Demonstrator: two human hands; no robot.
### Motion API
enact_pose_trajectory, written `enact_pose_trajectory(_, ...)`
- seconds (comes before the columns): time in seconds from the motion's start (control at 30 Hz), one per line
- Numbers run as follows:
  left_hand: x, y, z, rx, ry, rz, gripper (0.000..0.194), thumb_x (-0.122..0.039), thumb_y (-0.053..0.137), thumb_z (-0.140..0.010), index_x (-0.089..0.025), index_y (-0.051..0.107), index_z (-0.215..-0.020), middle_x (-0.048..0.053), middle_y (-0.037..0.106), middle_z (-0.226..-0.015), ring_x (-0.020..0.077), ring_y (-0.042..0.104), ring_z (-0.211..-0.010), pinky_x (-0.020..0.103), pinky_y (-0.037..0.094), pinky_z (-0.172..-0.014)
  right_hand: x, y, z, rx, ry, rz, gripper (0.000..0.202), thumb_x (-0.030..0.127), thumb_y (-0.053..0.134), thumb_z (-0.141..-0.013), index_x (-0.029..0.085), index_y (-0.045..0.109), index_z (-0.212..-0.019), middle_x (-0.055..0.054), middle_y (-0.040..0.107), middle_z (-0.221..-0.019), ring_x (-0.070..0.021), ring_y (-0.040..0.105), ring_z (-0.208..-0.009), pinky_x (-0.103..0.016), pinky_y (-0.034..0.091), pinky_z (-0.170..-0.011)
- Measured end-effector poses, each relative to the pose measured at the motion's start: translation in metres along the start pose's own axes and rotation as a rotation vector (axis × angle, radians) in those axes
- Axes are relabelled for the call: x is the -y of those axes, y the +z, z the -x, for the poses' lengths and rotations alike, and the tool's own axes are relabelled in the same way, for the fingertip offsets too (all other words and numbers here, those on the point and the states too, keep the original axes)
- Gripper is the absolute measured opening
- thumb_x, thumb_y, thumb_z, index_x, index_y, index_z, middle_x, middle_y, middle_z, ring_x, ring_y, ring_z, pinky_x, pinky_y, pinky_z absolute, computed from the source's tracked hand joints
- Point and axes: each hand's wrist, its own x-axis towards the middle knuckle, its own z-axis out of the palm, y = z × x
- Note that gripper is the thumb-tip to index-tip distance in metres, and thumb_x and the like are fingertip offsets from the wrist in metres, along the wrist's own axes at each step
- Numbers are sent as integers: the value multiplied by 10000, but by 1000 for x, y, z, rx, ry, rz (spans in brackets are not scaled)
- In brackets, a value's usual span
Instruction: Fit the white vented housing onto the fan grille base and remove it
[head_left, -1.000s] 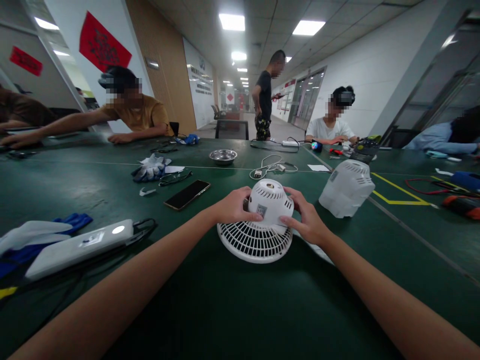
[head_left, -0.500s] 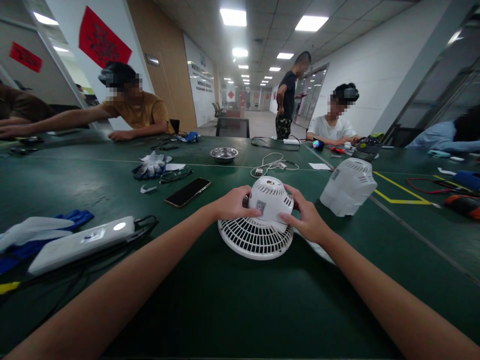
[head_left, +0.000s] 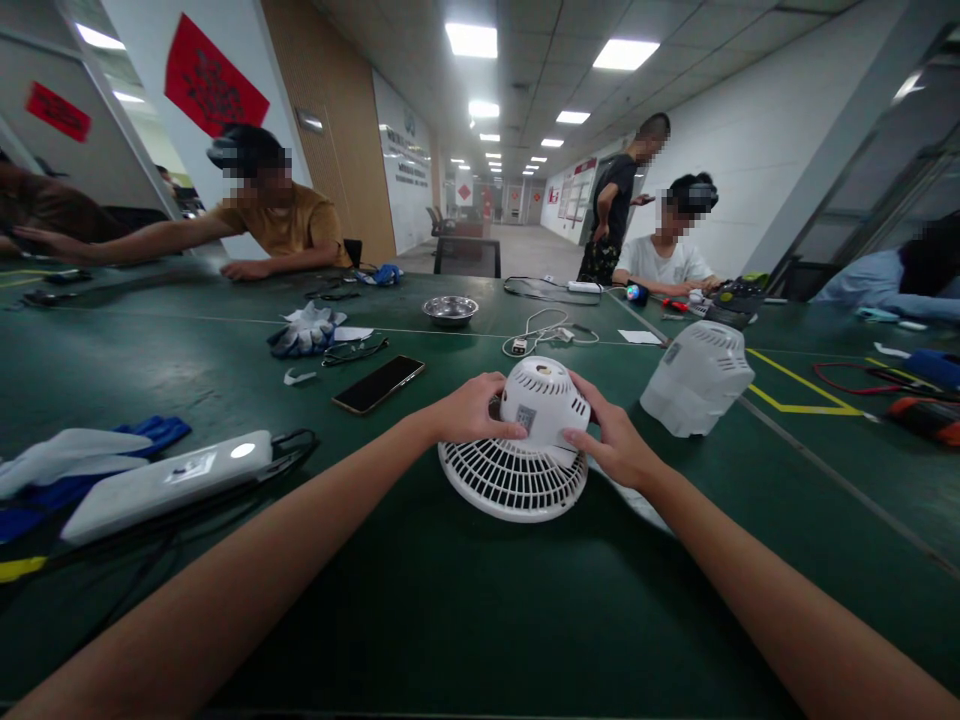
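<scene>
A white fan head (head_left: pixel 541 400) rests grille-down on the green table in front of me, its round motor housing facing up. The ribbed grille (head_left: pixel 510 482) spreads out beneath the housing. My left hand (head_left: pixel 480 408) grips the housing from the left, thumb across its front by a small printed label. From the other side my right hand (head_left: pixel 611 432) clasps it, thumb at the lower front edge and fingers behind. Part of a flat white piece (head_left: pixel 634 495) shows under my right wrist. To the right stands a white plastic housing (head_left: pixel 697 380) with vent slots.
A phone (head_left: pixel 379 384), a metal bowl (head_left: pixel 450 311) and a coiled white cable (head_left: pixel 551 333) lie beyond my hands. At left are a white power bank-like box (head_left: pixel 169 485) and gloves (head_left: pixel 82 462). Several people are around the table, one standing (head_left: pixel 619 200).
My hands and the fan head keep nearly the same pose. The standing person in the background has moved to the right. The view has shifted slightly.
</scene>
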Motion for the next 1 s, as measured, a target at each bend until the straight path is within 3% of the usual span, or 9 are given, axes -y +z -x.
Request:
enact_pose_trajectory(0.2,0,3,0,-29,29,-26,673,-650,722,-763,-178,648,-1237,158,627,-1253,342,593,-1122,487,488,-918,5,6,-2,-33,50,34,959,475,770,-819,281,262,-1608,-147,610,-1428,-377,652,-1196,-608,537,-1005)
enact_pose_trajectory(0.4,0,3,1,-44,1,-36,702,-654,715,-762,-155,641,-1251,157,639,-1233,321,610,-1066,461,495,-879,6,9,-2,-71,45,35,915,440,761,-828,278,293,-1598,-132,665,-1348,-364,682,-1135,-598,567,-962)
enact_pose_trajectory(0.77,3,1,1,-18,0,2,650,-647,733,-756,-181,673,-1204,145,626,-1268,327,606,-1110,480,508,-913,3,4,-5,-18,71,-87,918,443,775,-826,297,304,-1600,-112,670,-1353,-343,699,-1120,-561,582,-952)
enact_pose_trajectory(1.0,1,3,2,-30,32,-32,673,-660,709,-778,-174,655,-1240,161,619,-1280,346,588,-1151,511,475,-976,1,5,-5,-54,72,-39,940,493,795,-795,284,341,-1591,-120,676,-1334,-352,699,-1097,-580,578,-941)
